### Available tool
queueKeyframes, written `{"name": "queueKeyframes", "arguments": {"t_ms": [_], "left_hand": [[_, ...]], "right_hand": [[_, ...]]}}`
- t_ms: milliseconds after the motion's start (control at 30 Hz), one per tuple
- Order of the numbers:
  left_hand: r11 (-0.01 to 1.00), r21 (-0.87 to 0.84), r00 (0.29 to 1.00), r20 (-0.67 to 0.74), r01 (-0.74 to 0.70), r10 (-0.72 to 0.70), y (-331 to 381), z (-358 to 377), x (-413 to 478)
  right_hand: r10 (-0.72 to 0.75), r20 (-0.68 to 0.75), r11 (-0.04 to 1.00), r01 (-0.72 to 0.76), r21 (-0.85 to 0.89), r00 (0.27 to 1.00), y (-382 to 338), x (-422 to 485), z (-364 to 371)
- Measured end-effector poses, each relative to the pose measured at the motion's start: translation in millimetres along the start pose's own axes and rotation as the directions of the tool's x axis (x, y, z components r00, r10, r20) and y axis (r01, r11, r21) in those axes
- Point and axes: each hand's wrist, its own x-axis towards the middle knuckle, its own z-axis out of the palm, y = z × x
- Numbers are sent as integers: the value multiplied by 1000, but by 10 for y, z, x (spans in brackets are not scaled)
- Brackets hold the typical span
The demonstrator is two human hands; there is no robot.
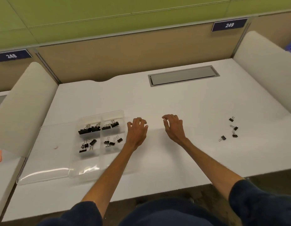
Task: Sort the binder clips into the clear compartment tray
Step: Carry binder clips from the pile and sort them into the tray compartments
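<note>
Nearest, our dark blue sleeves (262,203) frame a clear plastic compartment tray (86,170) on the white desk (157,98). Just right of that tray, our left hand (136,131) hovers with fingers spread, holding nothing; right of it, our right hand (174,128) likewise, fingers loosely curled. Black binder clips (99,128) fill the tray's four far compartments. Four loose small black clips (233,128) lie well right of the tray.

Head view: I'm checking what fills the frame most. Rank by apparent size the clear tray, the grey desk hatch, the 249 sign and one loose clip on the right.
1. Clear tray
2. Grey desk hatch, though it lies farther away
3. 249 sign
4. Loose clip
</note>
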Motion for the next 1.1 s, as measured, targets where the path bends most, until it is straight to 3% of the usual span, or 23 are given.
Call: {"name": "queueKeyframes", "arguments": {"t_ms": [167, 533, 667, 900, 1100], "left_hand": [[998, 58, 999, 38, -18, 16, 432, 260, 159], [982, -96, 946, 268, -164, 184, 1632, 533, 424], [972, -70, 925, 298, -226, 237, 2077, 614, 443], [959, -115, 897, 342, -257, 282, 2687, 811, 471], [936, -152, 831, 430, -318, 352, 2976, 920, 503]], "right_hand": [[81, -39, 996, -82, -30, 996, 447, -103, -373], [303, -151, 951, -308, -14, 941, 1486, -419, -1136], [360, -173, 928, -371, -35, 917, 1787, -620, -1323], [398, -88, 900, -407, -157, 913, 2182, -827, -1624], [412, 36, 889, -393, -237, 911, 2431, -867, -1730]]}}
